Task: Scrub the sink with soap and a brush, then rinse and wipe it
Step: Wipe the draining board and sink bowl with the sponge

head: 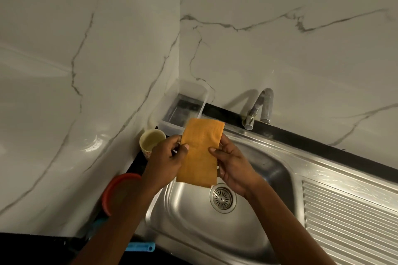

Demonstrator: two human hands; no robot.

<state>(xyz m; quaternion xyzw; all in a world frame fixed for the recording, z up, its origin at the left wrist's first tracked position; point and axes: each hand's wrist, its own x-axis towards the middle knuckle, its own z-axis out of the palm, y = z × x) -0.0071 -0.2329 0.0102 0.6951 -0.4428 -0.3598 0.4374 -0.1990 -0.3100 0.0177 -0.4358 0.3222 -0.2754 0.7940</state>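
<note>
Both hands, left hand [167, 155] and right hand [231, 164], pinch the folded cloth [199, 153]; a loose pinch could drop it toward the drain [223, 198] at 6 o'clock.

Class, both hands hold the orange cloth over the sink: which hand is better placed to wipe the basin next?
Probably the right hand: it hangs directly over the basin, while the left hand sits nearer the cup-side rim, gripping the orange cloth.

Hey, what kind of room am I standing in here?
Most likely a home kitchen: a stainless steel sink with a ribbed draining board, a tap against marble-look wall panels, and a cup beside the basin.
</note>
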